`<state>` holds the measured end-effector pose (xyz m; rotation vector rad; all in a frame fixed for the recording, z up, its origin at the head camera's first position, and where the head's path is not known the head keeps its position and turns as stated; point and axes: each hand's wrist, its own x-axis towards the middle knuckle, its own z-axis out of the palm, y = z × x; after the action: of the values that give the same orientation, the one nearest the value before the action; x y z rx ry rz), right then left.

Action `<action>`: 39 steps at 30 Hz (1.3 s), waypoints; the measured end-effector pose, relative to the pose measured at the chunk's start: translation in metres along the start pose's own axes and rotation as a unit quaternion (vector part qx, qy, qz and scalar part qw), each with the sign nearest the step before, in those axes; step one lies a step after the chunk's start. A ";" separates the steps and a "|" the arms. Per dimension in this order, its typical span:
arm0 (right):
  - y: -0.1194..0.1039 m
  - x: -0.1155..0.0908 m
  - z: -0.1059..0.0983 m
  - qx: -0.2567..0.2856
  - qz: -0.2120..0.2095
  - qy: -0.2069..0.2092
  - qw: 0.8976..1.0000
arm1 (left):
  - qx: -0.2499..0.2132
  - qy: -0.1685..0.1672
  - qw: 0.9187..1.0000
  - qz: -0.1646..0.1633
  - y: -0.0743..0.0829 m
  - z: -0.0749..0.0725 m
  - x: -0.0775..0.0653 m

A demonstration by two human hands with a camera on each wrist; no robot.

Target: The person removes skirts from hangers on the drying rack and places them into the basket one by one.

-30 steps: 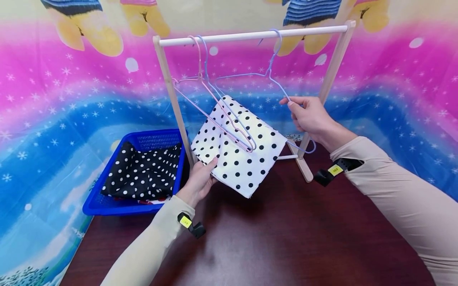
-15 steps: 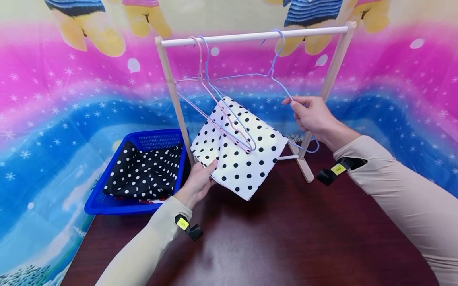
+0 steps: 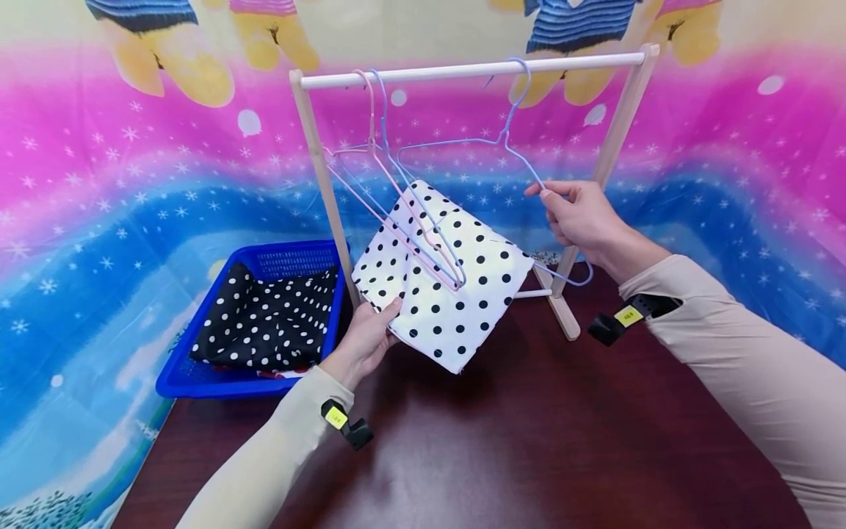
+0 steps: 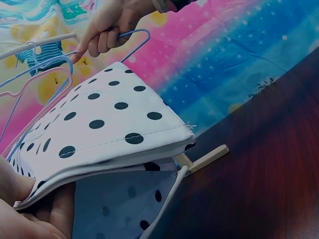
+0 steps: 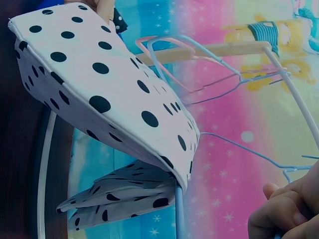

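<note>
A white cloth with black dots (image 3: 463, 294) hangs folded over the lower bar of a blue wire hanger (image 3: 456, 141), whose hook sits on the rack's rail. My left hand (image 3: 367, 334) pinches the cloth's lower left edge, thumb on top and fingers underneath, as the left wrist view shows. My right hand (image 3: 581, 217) pinches the right shoulder of that same blue hanger between thumb and fingers. In the right wrist view part of the cloth (image 5: 119, 184) hangs behind the hanger's bar. A pink hanger (image 3: 372, 117) and another blue hanger (image 3: 384, 121) overlap the cloth's front in the head view.
The wooden rack (image 3: 463, 72) stands on a dark red-brown table (image 3: 529, 441). At its left is a blue plastic basket (image 3: 198, 386) with a black cloth with white dots (image 3: 264, 323) inside. A printed backdrop (image 3: 198, 147) closes off the rear and sides.
The right hand and the held hanger have shifted slightly to the right in the head view. Both hands keep their grip, and the cloth stays nearly in place.
</note>
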<state>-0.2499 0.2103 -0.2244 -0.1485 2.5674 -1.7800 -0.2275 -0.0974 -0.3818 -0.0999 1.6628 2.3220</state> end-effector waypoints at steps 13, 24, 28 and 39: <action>0.003 0.000 -0.002 0.002 0.000 0.000 1.000 | 0.006 0.000 1.000 0.001 0.001 -0.001 -0.003; 0.004 0.000 -0.003 -0.001 -0.002 0.000 1.000 | 0.013 0.003 1.000 0.003 0.002 -0.004 -0.005; 0.004 0.000 -0.004 -0.002 -0.001 0.001 1.000 | 0.018 0.002 1.000 0.001 0.003 -0.005 -0.006; 0.004 0.000 -0.009 -0.013 -0.004 0.002 1.000 | 0.021 0.003 1.000 0.006 0.004 -0.011 -0.008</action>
<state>-0.2504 0.2205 -0.2251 -0.1561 2.5966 -1.7525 -0.2223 -0.1100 -0.3802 -0.0886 1.7186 2.2956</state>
